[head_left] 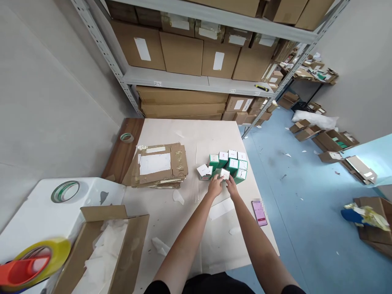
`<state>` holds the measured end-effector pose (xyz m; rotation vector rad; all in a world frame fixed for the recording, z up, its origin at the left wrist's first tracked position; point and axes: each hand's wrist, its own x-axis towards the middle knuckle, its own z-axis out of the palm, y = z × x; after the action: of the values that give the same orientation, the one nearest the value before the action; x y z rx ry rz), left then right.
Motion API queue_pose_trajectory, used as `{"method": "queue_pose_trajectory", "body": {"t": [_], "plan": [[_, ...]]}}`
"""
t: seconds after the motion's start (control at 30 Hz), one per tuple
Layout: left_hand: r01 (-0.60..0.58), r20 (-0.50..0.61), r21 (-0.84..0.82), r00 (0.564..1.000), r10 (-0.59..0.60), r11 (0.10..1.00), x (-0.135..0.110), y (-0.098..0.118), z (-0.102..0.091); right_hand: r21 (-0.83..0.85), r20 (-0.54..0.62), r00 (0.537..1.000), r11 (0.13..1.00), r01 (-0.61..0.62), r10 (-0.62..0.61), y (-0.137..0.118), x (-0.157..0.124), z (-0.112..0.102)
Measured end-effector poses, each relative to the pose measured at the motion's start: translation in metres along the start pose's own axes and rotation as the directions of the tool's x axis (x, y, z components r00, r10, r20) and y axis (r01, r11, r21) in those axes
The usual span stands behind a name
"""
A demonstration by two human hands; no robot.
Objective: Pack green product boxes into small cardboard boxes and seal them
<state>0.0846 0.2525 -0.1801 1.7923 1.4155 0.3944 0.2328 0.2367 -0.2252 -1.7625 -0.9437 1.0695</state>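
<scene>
Several small green-and-white boxes (pixel 232 163) stand in a close cluster toward the right side of the table (pixel 190 134). At the front of the cluster, one small box with a white top (pixel 224 174) sits between my hands. My left hand (pixel 215 185) has its fingers closed on that box's left side. On the other side, my right hand (pixel 232 187) reaches the same box with its fingertips. Just left of my left hand, a tilted box (pixel 202 170) leans by the others. A white paper slip (pixel 221 208) lies on the table below my hands.
Flattened cardboard (pixel 156 165) is stacked left of the boxes. A phone (pixel 259 212) lies at the table's right edge. An open carton (pixel 101 253) with white paper and a red-handled tape dispenser (pixel 33 263) are at lower left. Shelving with cartons (pixel 180 51) stands behind the table.
</scene>
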Motion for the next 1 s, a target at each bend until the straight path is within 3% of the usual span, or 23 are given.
{"method": "queue_pose_trajectory", "body": {"t": [0.13,0.33,0.5,0.77,1.0], "plan": [[-0.036,-0.057,-0.150,0.998,0.028,0.988,0.000,-0.008,0.008,0.065,0.004,0.995,0.993,-0.099,0.099,0.000,0.007,0.010],[-0.050,-0.274,-0.359,0.960,-0.054,0.932,-0.013,-0.011,0.013,0.107,-0.055,0.997,0.993,-0.049,0.055,-0.005,-0.010,0.013],[0.028,-0.390,-0.350,0.905,-0.173,0.936,-0.035,0.003,0.007,0.155,-0.026,1.000,0.988,-0.010,0.015,-0.019,-0.041,0.004],[0.006,-0.530,-0.358,0.822,-0.209,0.934,-0.091,0.038,0.000,0.216,0.035,0.995,0.973,0.080,-0.089,-0.055,-0.105,-0.023],[-0.001,-0.581,-0.408,0.772,-0.259,0.913,-0.163,0.032,0.004,0.235,0.176,0.972,0.966,0.109,-0.152,-0.058,-0.166,-0.034]]}}
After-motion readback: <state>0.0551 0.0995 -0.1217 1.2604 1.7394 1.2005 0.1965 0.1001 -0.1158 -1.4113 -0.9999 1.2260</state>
